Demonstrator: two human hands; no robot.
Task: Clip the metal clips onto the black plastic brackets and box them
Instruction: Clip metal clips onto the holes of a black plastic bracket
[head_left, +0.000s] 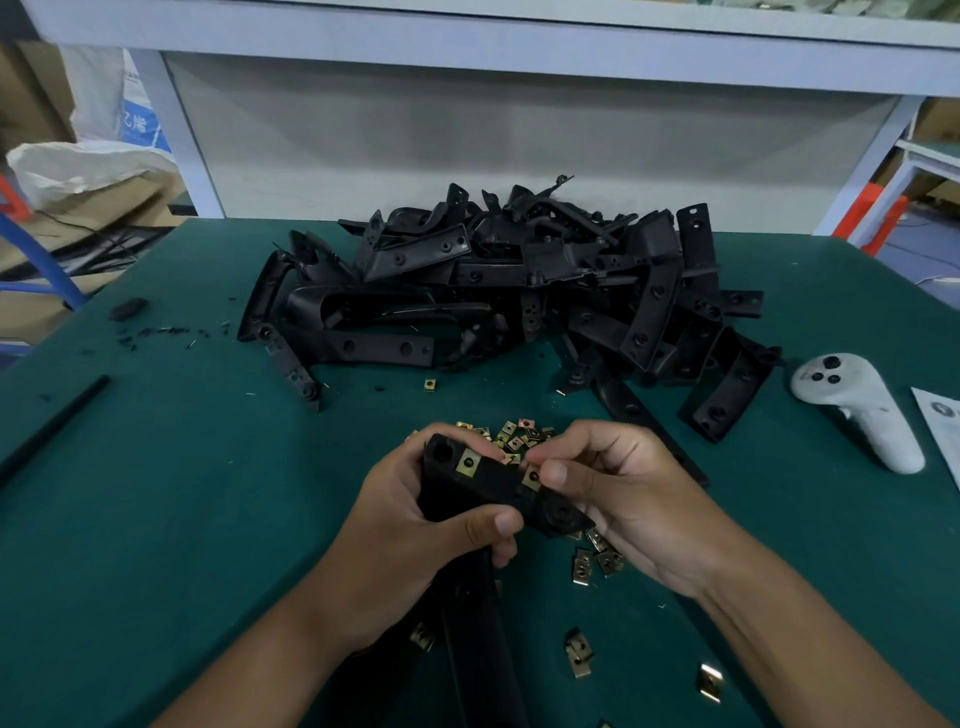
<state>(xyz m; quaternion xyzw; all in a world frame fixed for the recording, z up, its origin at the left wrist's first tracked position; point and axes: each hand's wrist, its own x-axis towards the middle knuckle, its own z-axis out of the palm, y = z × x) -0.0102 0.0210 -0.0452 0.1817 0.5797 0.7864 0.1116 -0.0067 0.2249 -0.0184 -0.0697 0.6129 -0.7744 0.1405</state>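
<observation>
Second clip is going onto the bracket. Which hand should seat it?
Right. The right hand already pinches the second clip at the bracket edge; the left hand grips the bracket, steadying it.

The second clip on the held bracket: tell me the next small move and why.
Probably push it fully home. The left hand grips the black bracket, one metal clip already sits on its edge, and the right hand pinches the second clip at the edge, seemingly only partly on.
</observation>
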